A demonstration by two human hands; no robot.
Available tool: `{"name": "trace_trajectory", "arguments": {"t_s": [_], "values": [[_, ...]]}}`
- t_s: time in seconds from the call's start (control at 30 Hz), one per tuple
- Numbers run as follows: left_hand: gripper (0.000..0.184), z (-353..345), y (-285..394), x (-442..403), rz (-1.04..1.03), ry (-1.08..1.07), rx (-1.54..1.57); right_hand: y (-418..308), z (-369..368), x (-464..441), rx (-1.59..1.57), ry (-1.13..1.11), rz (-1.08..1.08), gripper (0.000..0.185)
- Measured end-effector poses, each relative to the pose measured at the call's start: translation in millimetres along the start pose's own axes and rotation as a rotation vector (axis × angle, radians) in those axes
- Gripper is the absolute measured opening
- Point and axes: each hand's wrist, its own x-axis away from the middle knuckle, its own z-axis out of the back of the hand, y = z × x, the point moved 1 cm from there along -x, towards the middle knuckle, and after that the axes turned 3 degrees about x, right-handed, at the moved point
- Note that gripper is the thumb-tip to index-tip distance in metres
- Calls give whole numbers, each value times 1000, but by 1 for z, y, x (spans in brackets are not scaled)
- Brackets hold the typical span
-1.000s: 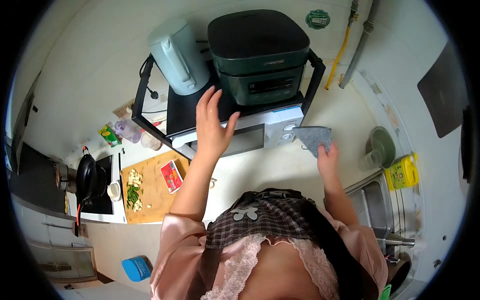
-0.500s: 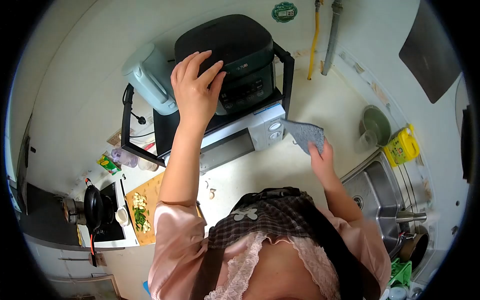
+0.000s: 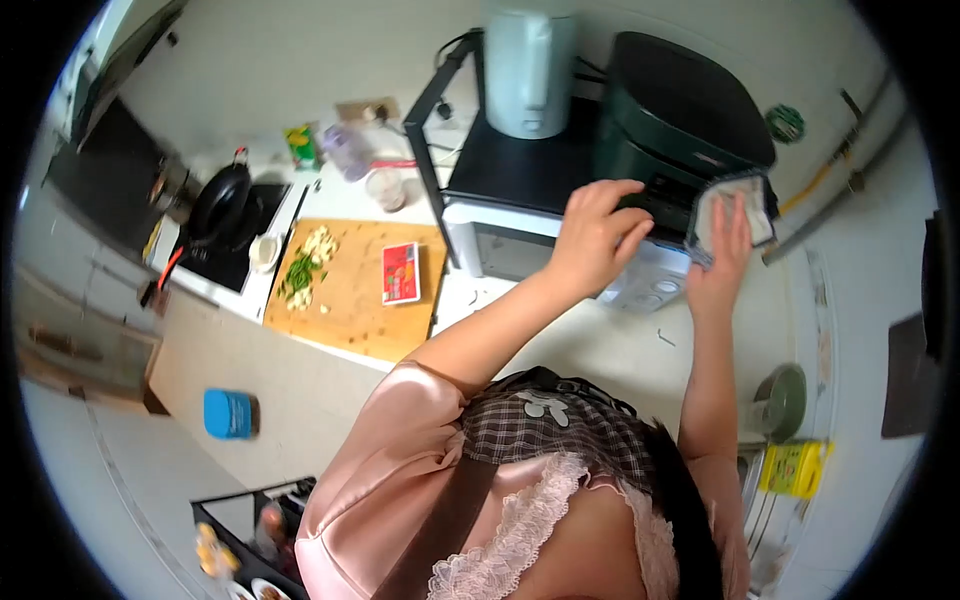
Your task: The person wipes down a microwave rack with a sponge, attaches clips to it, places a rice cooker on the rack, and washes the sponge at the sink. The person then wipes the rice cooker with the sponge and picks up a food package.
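Note:
My left hand (image 3: 602, 238) is raised at the front edge of the black shelf (image 3: 515, 168), its fingers apart and slightly curled, with nothing in it. My right hand (image 3: 728, 240) is spread flat on a cloth (image 3: 708, 215) with a grey edge and a pale middle, at the front right of the dark green cooker (image 3: 655, 130). Whether the cloth touches the cooker is hard to tell. Beneath the shelf stands a white microwave (image 3: 640, 280). A pale blue kettle (image 3: 530, 85) is on the shelf, left of the cooker.
To the left lies a cutting board (image 3: 365, 325) with chopped garlic and greens and a red packet (image 3: 401, 273). A black pan (image 3: 222, 200) is on the stove. A green bowl (image 3: 785, 400) and a yellow container (image 3: 795, 468) stand at the lower right.
The view has turned left. My right hand has moved up with the cloth to the cooker's front and opened over it. My left hand has come down from the cooker's lid.

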Motion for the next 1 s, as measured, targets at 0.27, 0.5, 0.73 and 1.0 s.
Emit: {"name": "trace_trajectory", "arguments": {"t_s": [0.27,0.5,0.73,1.0], "values": [[21,-1,-14,6,82,68,18,-8,4,15,83,-146,-70,69],[31,-11,-19,4,101,22,34,-14,11,53,-305,-373,-267,34],[35,-6,-22,0,164,6,44,-6,16,94,-280,-378,-660,28],[59,-6,-34,-6,142,98,-44,-10,20,123,-178,-347,-775,37]]}}
